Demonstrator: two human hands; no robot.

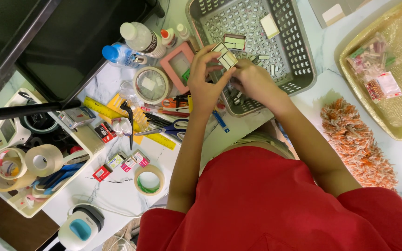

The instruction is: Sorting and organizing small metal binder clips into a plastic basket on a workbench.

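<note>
My left hand (204, 79) and my right hand (253, 80) meet over the near rim of a grey plastic basket (298, 51). Together they hold a small stack of flat white-and-dark packs (225, 56), pinched between the fingertips of both hands. Inside the basket lie another small pack (234, 42), a pale sticky-note block (270, 25) and several small loose pieces. A pink-framed box (178, 65) stands just left of my left hand.
Scissors (168, 129), a yellow ruler (131, 123), tape rolls (149, 179), bottles (138, 37) and small boxes crowd the marble table at left. A cream bin (5, 195) of tapes sits far left. An orange duster (357, 142) and a gold tray (398, 111) lie right.
</note>
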